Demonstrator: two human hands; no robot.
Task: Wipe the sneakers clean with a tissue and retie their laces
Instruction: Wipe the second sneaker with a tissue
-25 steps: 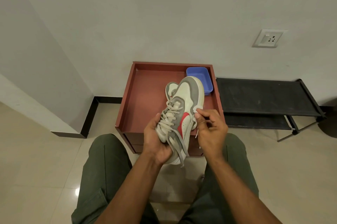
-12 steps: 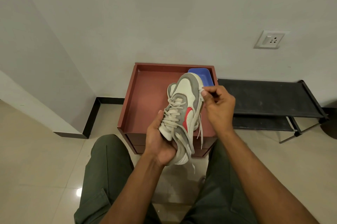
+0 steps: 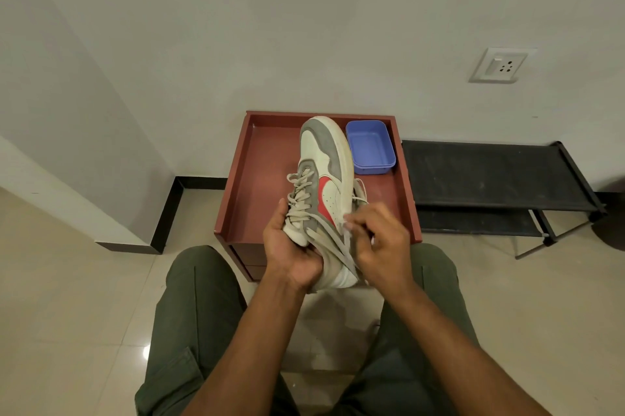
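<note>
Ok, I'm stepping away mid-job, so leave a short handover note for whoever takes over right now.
Left hand grips the sneaker at its heel end, toe pointing away over the red tray.
Right hand pinches a loose lace beside the shoe.
Blue tub sits in the tray's far right corner.
Done: cannot tell whether wiping happened; no tissue in view.
Left: tie this lace. A second sneaker is not clearly in view.

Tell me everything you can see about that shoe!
The sneaker is white with grey suede-looking panels and a red mark on its side. It is held in the air over the red-brown tray, toe pointing away, turned partly on its side. The left hand grips it from below at the heel end. The right hand pinches its loose, pale laces.
</note>
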